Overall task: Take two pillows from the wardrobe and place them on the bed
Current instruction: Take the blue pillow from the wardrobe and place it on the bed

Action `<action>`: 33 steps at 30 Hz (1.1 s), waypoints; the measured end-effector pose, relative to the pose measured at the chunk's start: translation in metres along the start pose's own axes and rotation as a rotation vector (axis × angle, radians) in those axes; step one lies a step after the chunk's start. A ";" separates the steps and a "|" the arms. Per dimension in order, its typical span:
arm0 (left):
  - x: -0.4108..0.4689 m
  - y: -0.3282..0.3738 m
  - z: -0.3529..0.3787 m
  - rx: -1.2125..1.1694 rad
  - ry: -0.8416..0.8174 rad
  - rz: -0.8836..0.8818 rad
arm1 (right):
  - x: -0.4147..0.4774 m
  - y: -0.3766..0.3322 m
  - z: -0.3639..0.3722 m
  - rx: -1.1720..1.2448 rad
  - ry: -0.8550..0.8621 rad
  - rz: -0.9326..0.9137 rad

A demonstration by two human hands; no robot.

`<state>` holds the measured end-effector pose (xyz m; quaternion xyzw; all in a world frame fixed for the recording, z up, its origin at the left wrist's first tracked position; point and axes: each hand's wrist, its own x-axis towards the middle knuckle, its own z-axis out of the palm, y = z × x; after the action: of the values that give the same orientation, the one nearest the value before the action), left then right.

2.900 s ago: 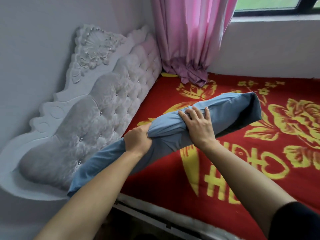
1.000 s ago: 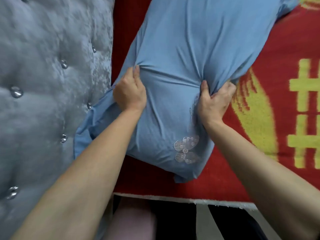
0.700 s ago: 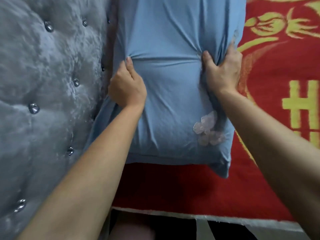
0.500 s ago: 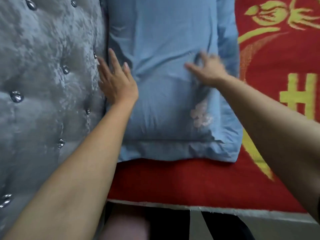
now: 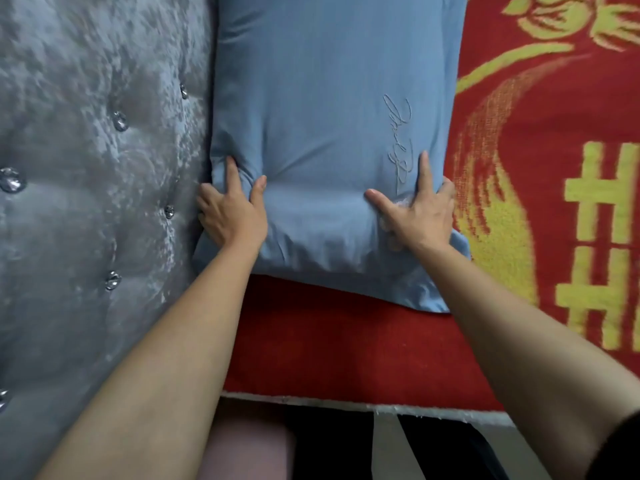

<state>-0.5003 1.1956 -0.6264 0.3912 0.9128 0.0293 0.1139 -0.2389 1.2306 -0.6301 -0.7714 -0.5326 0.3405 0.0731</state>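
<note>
One blue pillow (image 5: 329, 133) with embroidered script lies flat on the red bed cover (image 5: 346, 341), its left long side against the headboard. My left hand (image 5: 232, 209) clasps the pillow's near left side, thumb pressed into the top and fingers wedged between pillow and headboard. On the near right side, my right hand (image 5: 417, 211) grips it with the thumb spread across the top and the fingers along the edge. No second pillow is in view.
A grey tufted headboard (image 5: 97, 188) with crystal buttons fills the left side. The red cover carries yellow flower and character patterns (image 5: 595, 244) to the right. The bed's white front edge (image 5: 346, 405) runs along the bottom, dark floor below it.
The pillow went from being carried above the bed to lying against the headboard. Half a second ago my hands rested open on it; now both clasp its near end at the sides.
</note>
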 end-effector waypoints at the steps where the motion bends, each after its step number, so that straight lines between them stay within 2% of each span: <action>1: -0.002 -0.002 0.002 0.016 0.048 -0.009 | -0.007 -0.003 0.005 -0.027 0.052 -0.014; 3: -0.005 -0.007 0.007 0.025 0.069 -0.053 | -0.020 0.002 0.017 -0.074 0.052 -0.038; 5: -0.008 -0.010 0.013 0.020 0.022 -0.078 | -0.030 0.013 0.030 -0.145 0.043 -0.068; 9: -0.023 -0.011 0.021 -0.026 0.028 -0.053 | -0.046 0.021 0.059 -0.201 0.139 -0.163; 14: -0.040 -0.028 0.034 0.009 -0.119 -0.003 | -0.034 0.047 0.062 -0.292 -0.034 -0.251; 17: -0.034 -0.027 0.031 0.012 -0.152 0.002 | -0.023 0.049 0.052 -0.341 -0.101 -0.282; 22: -0.040 -0.028 0.020 -0.032 -0.171 0.005 | -0.032 0.053 0.045 -0.384 -0.031 -0.353; 28: -0.071 -0.021 -0.011 -0.037 -0.225 0.060 | -0.050 0.054 0.009 -0.409 0.061 -0.554; 30: -0.090 -0.011 -0.041 -0.023 -0.152 0.160 | -0.058 0.041 -0.019 -0.376 0.109 -0.618; 33: -0.120 0.015 -0.109 -0.013 0.072 0.326 | -0.065 0.006 -0.081 -0.317 0.179 -0.729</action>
<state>-0.4350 1.1237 -0.4963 0.5319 0.8406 0.0671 0.0772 -0.1983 1.1916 -0.5421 -0.5603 -0.8086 0.1377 0.1152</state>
